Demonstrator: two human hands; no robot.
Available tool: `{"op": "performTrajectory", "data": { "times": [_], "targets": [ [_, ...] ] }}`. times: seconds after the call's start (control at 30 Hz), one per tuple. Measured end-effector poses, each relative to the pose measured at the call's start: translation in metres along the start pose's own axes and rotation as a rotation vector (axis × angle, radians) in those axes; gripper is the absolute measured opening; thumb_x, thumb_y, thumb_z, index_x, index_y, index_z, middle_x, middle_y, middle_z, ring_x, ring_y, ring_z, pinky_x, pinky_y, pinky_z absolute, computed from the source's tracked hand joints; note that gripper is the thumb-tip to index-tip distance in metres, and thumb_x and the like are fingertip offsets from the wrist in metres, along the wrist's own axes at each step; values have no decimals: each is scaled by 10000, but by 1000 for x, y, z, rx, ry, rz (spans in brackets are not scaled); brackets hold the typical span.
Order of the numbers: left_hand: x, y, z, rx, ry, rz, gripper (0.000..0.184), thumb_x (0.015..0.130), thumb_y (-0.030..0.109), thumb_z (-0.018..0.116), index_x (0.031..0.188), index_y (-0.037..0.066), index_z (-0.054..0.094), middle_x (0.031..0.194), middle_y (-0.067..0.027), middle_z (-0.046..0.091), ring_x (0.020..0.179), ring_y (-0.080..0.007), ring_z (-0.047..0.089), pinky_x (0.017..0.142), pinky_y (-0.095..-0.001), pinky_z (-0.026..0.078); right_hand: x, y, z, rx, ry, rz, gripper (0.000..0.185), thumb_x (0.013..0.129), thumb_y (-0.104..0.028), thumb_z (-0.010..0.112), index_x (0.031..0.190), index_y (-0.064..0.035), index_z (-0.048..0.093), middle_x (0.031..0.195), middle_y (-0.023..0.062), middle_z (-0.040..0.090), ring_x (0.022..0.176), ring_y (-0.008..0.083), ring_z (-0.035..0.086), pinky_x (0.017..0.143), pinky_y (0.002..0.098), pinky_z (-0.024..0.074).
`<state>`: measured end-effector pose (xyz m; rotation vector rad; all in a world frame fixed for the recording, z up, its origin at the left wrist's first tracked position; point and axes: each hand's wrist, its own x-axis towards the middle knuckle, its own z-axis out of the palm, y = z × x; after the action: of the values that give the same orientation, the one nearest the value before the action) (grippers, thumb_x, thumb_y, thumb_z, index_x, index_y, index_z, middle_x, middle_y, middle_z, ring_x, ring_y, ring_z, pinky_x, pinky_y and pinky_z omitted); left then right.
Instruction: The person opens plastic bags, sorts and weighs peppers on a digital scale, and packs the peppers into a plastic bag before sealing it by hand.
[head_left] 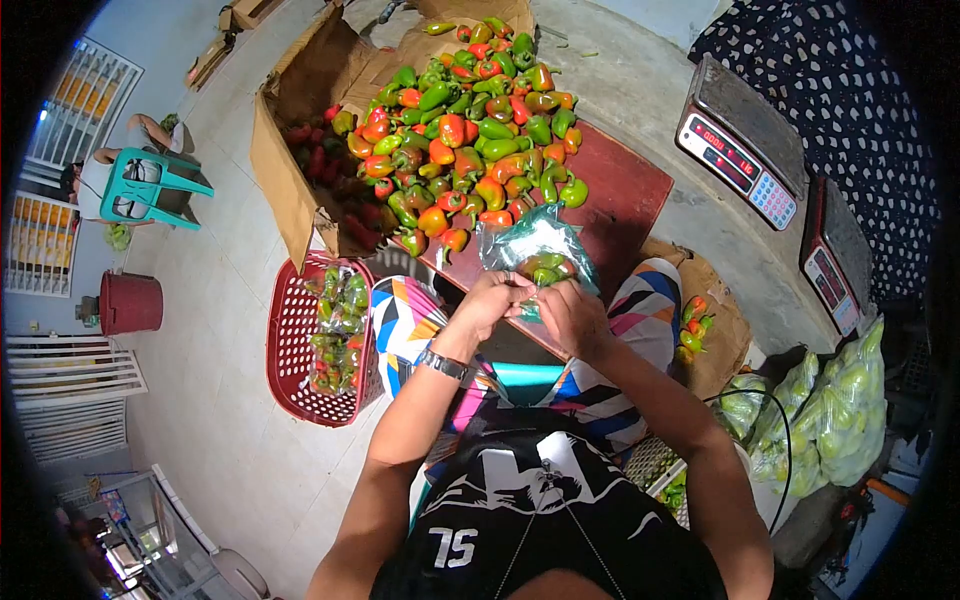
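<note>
A clear plastic bag (545, 240) with green and reddish bell peppers (548, 270) in it lies at the near edge of a red board, between my knees. My left hand (497, 302), with a watch on its wrist, pinches the bag's near end. Close beside it, my right hand (575, 315) has its fingers closed on the same end, the fingertips of both hands almost meeting. Just beyond the bag, a big heap of loose green, orange and red peppers (470, 140) spreads over the red board (625, 185) and into a tipped cardboard box (283, 180).
A red basket (285, 350) at my left holds several bagged packs of peppers (338, 350). Two digital scales (735, 160) stand at the right. Large bags of green produce (845, 420) are at the lower right. A person sits on a teal chair (140, 190) at the far left.
</note>
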<state>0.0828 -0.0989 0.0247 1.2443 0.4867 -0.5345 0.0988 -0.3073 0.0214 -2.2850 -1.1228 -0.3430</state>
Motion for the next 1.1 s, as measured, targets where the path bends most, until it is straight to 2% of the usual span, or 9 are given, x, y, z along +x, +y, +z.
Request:
{"op": "performTrajectory", "data": {
  "times": [0.1, 0.17, 0.37, 0.47, 0.57, 0.7, 0.77, 0.97, 1.1],
  "targets": [
    [-1, -6, 12, 125, 82, 214, 75, 961, 58, 702, 997, -7, 706, 962, -43, 718, 849, -125, 635, 824, -268, 490, 8, -9, 2, -42, -82, 141, 173, 889, -136, 706, 989, -61, 586, 915, 108, 561, 880, 321, 634, 709, 433, 545],
    [-5, -5, 18, 141, 111, 257, 76, 957, 60, 691, 989, -7, 705, 941, -39, 712, 843, -118, 629, 799, -265, 488, 16, -22, 0, -77, -91, 233, 168, 901, -155, 682, 955, -62, 552, 906, 119, 540, 870, 337, 628, 712, 449, 545],
    [-6, -13, 25, 137, 213, 259, 88, 962, 66, 661, 984, -6, 708, 883, -28, 700, 814, -97, 623, 741, -259, 488, 19, -26, -1, -106, -181, 250, 194, 889, -211, 690, 954, -56, 592, 934, 126, 582, 889, 328, 648, 714, 455, 570],
    [-7, -20, 27, 105, 240, 262, 93, 966, 59, 654, 988, -7, 715, 886, -26, 699, 800, -94, 617, 742, -258, 487, 19, -26, 2, 0, -70, 280, 172, 871, -192, 688, 828, -49, 603, 833, 143, 603, 804, 332, 664, 682, 468, 551],
    [-9, -30, 25, 76, 214, 380, 104, 966, 44, 647, 1016, -6, 723, 938, -22, 684, 810, -98, 606, 760, -253, 481, 24, -20, 2, 272, -104, 511, 205, 857, -197, 699, 780, -12, 657, 741, 178, 649, 721, 348, 691, 643, 446, 524],
    [-20, -23, 23, 326, 176, 627, 149, 955, 32, 650, 1078, 2, 727, 1031, -13, 635, 890, -108, 595, 809, -257, 472, 37, -15, -16, 574, -181, 681, 246, 861, -226, 685, 795, 8, 725, 667, 195, 659, 641, 276, 697, 616, 398, 497],
    [-22, -24, 19, 360, 155, 642, 172, 934, 27, 668, 1095, 13, 729, 1103, -41, 635, 889, -133, 607, 799, -269, 487, 39, -5, -23, 671, -265, 746, 266, 864, -239, 672, 828, 12, 751, 674, 194, 675, 644, 226, 695, 621, 373, 496],
    [-33, -11, 26, 535, 189, 887, 148, 896, 58, 702, 1039, 21, 710, 1137, -95, 643, 971, -260, 628, 864, -342, 497, 49, -4, -34, 919, -314, 906, 293, 858, -251, 643, 765, 14, 725, 642, 78, 643, 613, 121, 592, 590, 337, 461],
    [-45, 4, 24, 652, 176, 1013, 131, 898, 90, 698, 1019, 39, 708, 1142, -115, 652, 1066, -323, 609, 956, -411, 476, 64, -13, -62, 946, -364, 816, 266, 874, -219, 633, 737, 3, 687, 645, 5, 595, 609, 100, 529, 577, 316, 429]
  ]
}}
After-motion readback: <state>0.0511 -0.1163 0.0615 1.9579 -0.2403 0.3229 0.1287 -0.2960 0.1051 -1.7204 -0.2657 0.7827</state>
